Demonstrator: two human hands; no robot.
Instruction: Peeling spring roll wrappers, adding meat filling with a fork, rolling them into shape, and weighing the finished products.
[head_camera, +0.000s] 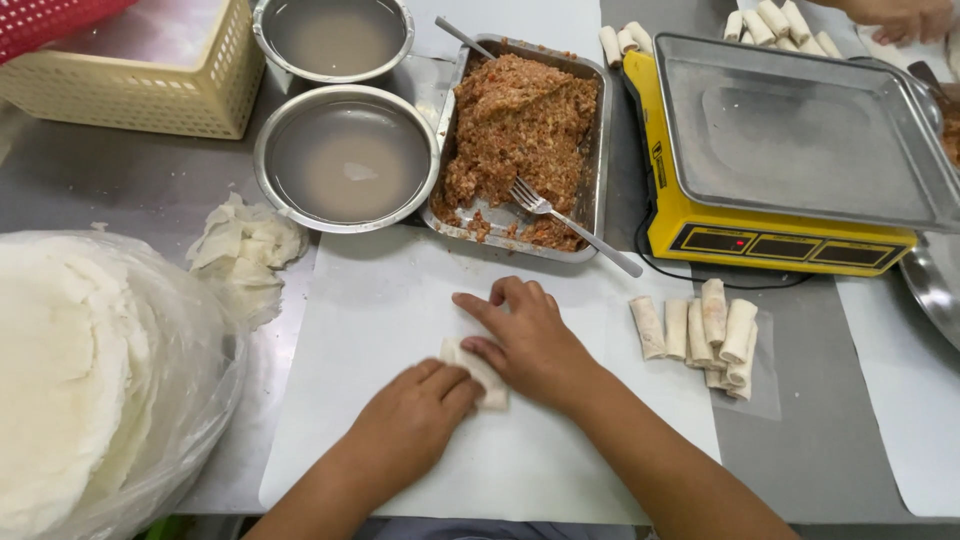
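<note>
Roll: the half-wrapped spring roll (478, 370) lies on the white mat (380, 330) on the desk, under both hands.
Left hand (410, 420): fingers curled, pressing its near end.
Right hand (530, 340): fingers flat on top.
Handling: probably light, soft, tear-prone; best held gently from both ends.

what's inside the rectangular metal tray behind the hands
The tray holds reddish-brown minced filling, with a fork resting at its front edge. The filling covers most of the tray's bottom.
</note>
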